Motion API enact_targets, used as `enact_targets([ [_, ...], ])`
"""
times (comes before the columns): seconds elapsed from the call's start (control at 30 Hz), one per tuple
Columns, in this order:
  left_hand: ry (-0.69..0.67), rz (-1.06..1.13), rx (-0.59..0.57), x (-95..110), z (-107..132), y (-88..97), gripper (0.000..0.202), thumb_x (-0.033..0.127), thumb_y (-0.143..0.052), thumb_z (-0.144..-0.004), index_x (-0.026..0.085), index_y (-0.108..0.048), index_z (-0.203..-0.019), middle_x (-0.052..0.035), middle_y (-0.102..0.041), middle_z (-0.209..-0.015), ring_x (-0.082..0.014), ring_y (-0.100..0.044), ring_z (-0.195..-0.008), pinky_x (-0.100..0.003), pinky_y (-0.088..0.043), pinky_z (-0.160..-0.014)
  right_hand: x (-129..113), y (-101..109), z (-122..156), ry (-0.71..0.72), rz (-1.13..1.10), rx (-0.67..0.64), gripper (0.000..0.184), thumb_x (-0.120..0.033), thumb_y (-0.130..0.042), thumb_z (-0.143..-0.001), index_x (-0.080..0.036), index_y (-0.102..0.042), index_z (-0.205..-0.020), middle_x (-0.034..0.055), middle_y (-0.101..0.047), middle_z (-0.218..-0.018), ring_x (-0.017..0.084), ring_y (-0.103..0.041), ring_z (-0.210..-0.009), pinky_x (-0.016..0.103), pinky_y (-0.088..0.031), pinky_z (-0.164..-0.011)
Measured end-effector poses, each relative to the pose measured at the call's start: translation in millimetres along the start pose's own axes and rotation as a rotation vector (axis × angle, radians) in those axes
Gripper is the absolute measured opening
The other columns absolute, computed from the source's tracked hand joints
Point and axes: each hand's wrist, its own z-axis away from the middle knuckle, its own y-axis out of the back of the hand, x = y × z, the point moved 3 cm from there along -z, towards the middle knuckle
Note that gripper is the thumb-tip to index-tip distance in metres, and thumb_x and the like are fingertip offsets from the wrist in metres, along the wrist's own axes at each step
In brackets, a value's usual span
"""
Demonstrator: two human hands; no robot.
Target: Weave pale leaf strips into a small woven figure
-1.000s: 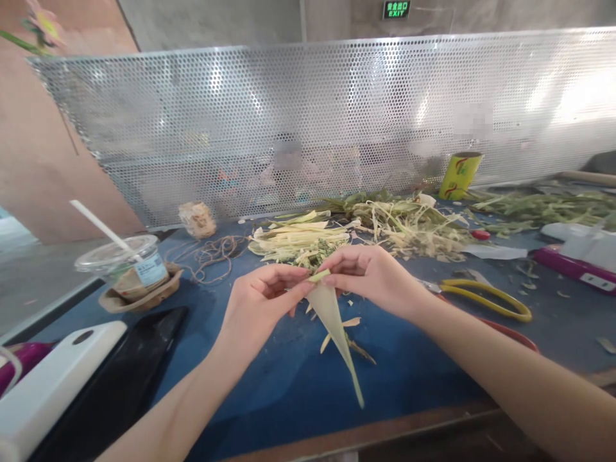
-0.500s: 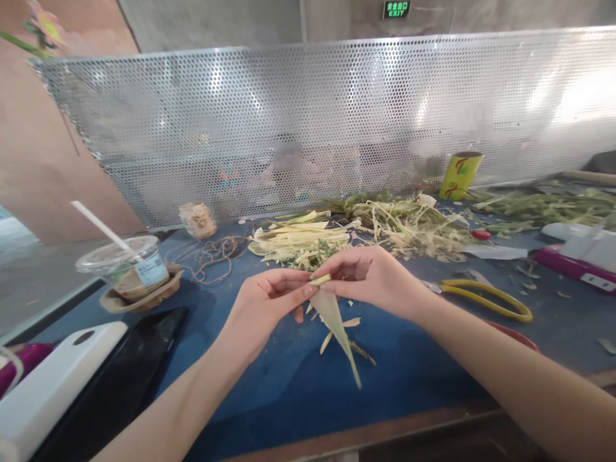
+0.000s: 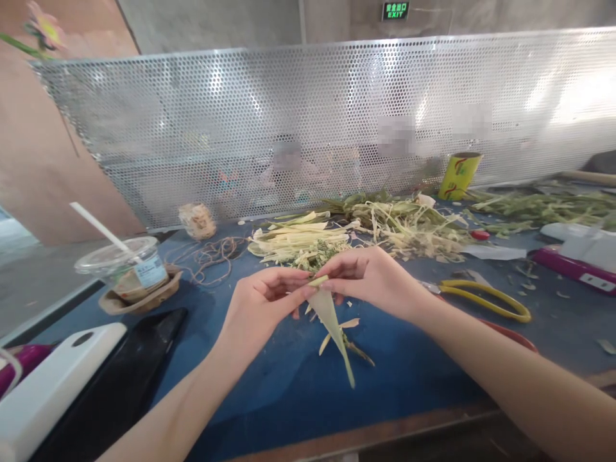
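A pale green leaf strip, perhaps a corn husk (image 3: 331,321), is pinched between both hands above the blue table. Its upper end is folded or rolled, and its pointed tail hangs down. My left hand (image 3: 269,295) grips the folded end from the left with thumb and fingers. From the other side, my right hand (image 3: 360,276) pinches the same end, the fingertips of both hands nearly touching. Just beyond them lie a heap of small green sprigs (image 3: 315,253) and a stack of pale husk strips (image 3: 298,236). Loose scraps (image 3: 351,323) lie beneath the hanging tail.
Yellow-handled scissors (image 3: 486,298) lie by my right forearm. To the left are a plastic cup (image 3: 129,273) with a straw, twine (image 3: 216,256), a white power bank-like object (image 3: 62,378) and a black slab (image 3: 120,378). A perforated metal screen (image 3: 308,128) closes off the back.
The husk's hanging tail has swung slightly to the left. Both hands keep their pinch on the folded end with barely any shift.
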Motion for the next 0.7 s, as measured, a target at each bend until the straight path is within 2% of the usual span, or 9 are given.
enact_targets([
  [0.07,-0.001,-0.052,-0.011,1,0,-0.2,0.018,0.022,-0.073,-0.061,0.018,-0.068,-0.078,-0.0006,-0.069,-0.067,-0.0080,-0.056,-0.051,-0.015,-0.045,-0.042,0,0,0,-0.003,0.006,0.000,0.010,-0.017,-0.064,-0.068,-0.015,-0.067,-0.077,-0.0007,-0.066,-0.064,0.008,-0.061,-0.056,0.018,-0.051,-0.052],
  [0.23,-0.003,-0.203,-0.080,2,0,0.1,0.015,0.027,-0.068,-0.067,0.018,-0.069,-0.079,0.0007,-0.066,-0.060,-0.0053,-0.049,-0.042,-0.016,-0.043,-0.042,3,0,0,0.034,0.066,-0.004,0.012,-0.019,-0.063,-0.069,-0.015,-0.068,-0.080,0.0012,-0.067,-0.071,0.012,-0.063,-0.063,0.023,-0.053,-0.061],
  [0.33,-0.016,-0.266,-0.069,2,1,1.8,0.017,0.030,-0.068,-0.066,0.020,-0.069,-0.080,-0.0002,-0.069,-0.066,-0.0082,-0.054,-0.048,-0.017,-0.044,-0.044,4,0,0,0.025,0.077,-0.009,0.012,-0.019,-0.062,-0.069,-0.016,-0.067,-0.079,0.0008,-0.066,-0.070,0.012,-0.063,-0.063,0.024,-0.053,-0.062],
  [0.4,-0.065,-0.332,-0.059,2,2,2.3,0.020,0.031,-0.067,-0.067,0.021,-0.069,-0.084,-0.0007,-0.070,-0.073,-0.0118,-0.061,-0.059,-0.019,-0.048,-0.053,5,-1,-1,0.018,0.056,-0.017,0.010,-0.018,-0.062,-0.069,-0.015,-0.065,-0.078,0.0000,-0.065,-0.068,0.011,-0.062,-0.061,0.023,-0.053,-0.059],
  [0.5,-0.184,-0.470,-0.032,5,3,1.9,0.030,0.031,-0.064,-0.070,0.027,-0.065,-0.100,0.0010,-0.071,-0.082,-0.0154,-0.065,-0.074,-0.023,-0.050,-0.066,6,-2,-1,0.037,0.012,-0.012,0.015,-0.015,-0.060,-0.070,-0.016,-0.059,-0.085,-0.0018,-0.062,-0.068,0.010,-0.061,-0.059,0.023,-0.053,-0.057],
  [0.6,-0.270,-0.608,-0.025,10,4,-0.8,0.039,0.029,-0.060,-0.075,0.029,-0.057,-0.114,0.0024,-0.071,-0.087,-0.0158,-0.066,-0.076,-0.024,-0.050,-0.069,8,-1,-2,0.066,0.021,0.003,0.022,-0.015,-0.060,-0.070,-0.018,-0.054,-0.091,-0.0025,-0.060,-0.069,0.010,-0.061,-0.059,0.025,-0.054,-0.059],
  [0.7,-0.306,-0.687,-0.061,15,2,-5.6,0.039,0.025,-0.057,-0.077,0.027,-0.055,-0.116,0.0027,-0.071,-0.090,-0.0162,-0.066,-0.080,-0.024,-0.049,-0.070,10,-1,-2,0.069,0.068,0.032,0.023,-0.013,-0.059,-0.070,-0.017,-0.052,-0.092,-0.0015,-0.060,-0.070,0.011,-0.062,-0.063,0.026,-0.054,-0.063],
])
